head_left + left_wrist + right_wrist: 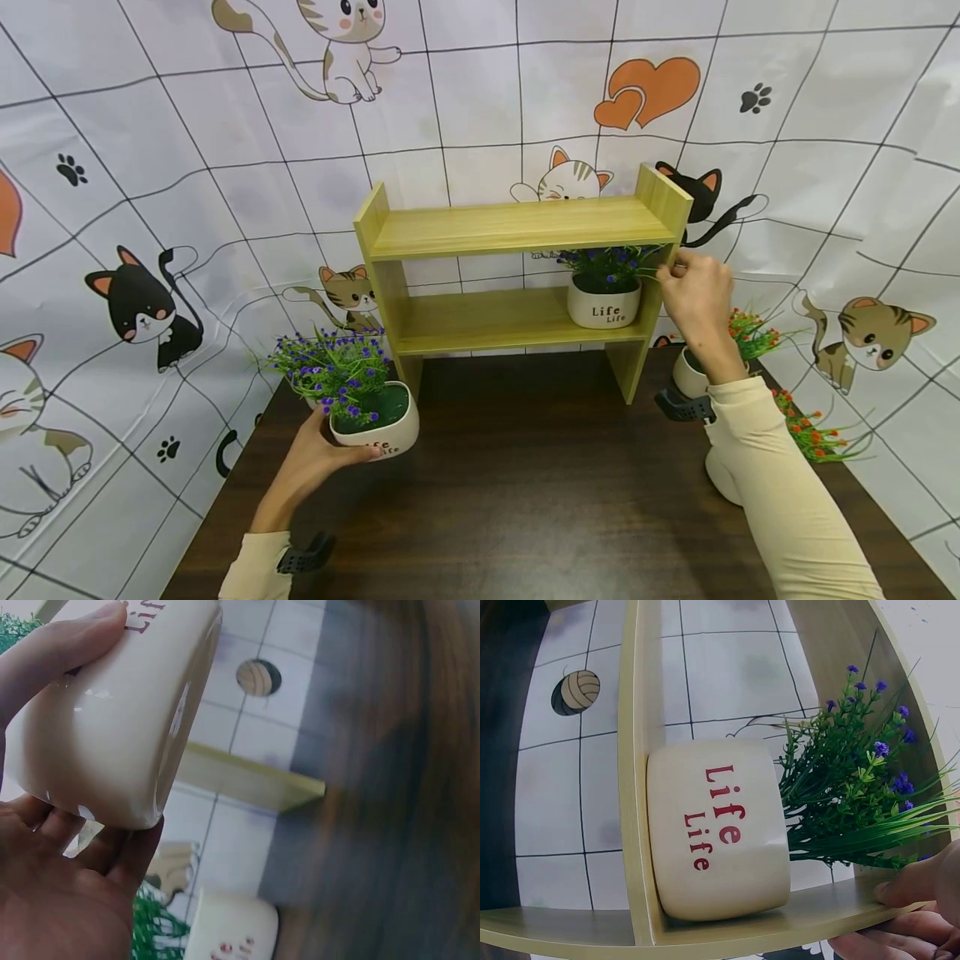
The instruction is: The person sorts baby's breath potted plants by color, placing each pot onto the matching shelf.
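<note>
Watching from afar, I see the left hand (318, 457) curled around a purple-flowered potted plant (369, 407), thumb on its front, near the left edge of the worktop (517, 483). The right hand (700, 298) pinches the right side edge of the wooden shelf (487, 321), beside another pot (606, 307).

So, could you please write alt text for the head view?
A person's left grip holds a white pot of purple flowers; their right grip is on the right side of a wooden shelf. A similar pot stands on the lower board, with orange-flowered plants farther right.
</note>
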Action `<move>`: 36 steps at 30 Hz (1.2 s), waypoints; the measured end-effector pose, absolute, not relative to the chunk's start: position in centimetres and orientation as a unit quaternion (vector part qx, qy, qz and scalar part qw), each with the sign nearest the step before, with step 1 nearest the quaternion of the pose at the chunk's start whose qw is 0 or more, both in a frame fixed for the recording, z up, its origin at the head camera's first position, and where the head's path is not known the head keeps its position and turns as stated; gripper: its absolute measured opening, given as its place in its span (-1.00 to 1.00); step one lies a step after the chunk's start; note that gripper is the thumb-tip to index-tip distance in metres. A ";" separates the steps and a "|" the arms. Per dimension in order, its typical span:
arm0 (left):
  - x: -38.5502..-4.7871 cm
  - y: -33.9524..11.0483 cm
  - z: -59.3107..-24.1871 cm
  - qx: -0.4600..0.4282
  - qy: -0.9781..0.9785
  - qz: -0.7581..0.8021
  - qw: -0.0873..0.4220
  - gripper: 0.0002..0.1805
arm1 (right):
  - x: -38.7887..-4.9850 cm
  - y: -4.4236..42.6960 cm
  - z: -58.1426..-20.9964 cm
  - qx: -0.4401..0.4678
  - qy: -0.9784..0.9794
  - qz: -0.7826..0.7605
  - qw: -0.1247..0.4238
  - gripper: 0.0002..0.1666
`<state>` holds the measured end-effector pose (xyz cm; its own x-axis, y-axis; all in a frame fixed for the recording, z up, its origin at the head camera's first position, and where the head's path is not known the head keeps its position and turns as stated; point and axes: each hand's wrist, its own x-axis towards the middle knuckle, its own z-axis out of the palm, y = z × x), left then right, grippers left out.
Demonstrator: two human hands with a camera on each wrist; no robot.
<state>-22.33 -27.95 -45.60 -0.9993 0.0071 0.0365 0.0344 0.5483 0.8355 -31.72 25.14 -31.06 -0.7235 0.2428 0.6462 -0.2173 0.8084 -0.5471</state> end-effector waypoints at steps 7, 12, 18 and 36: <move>-23.4 -26.1 -44.4 -0.035 -0.882 -0.470 0.008 0.27 | -31.6 25.2 -31.0 -0.010 -0.876 0.310 0.369 -0.67; -24.1 -24.7 -43.7 -0.050 -0.878 -0.475 0.006 0.31 | -31.6 25.1 -31.0 -0.011 -0.876 0.310 0.369 -0.68; -25.0 -23.1 -43.4 -0.094 -0.860 -0.501 0.019 0.15 | -31.6 25.0 -31.0 -0.008 -0.875 0.311 0.372 -0.69; -27.5 -18.5 -41.8 -0.103 -0.857 -0.505 -0.007 0.36 | -31.8 25.2 -31.2 -0.006 -0.874 0.306 0.377 -0.67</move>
<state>-27.50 -18.49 -41.78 -0.9787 0.1831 0.0923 0.1696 0.4695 0.8665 -31.79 25.22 -31.20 -0.7158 0.2407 0.6555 -0.2208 0.8125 -0.5395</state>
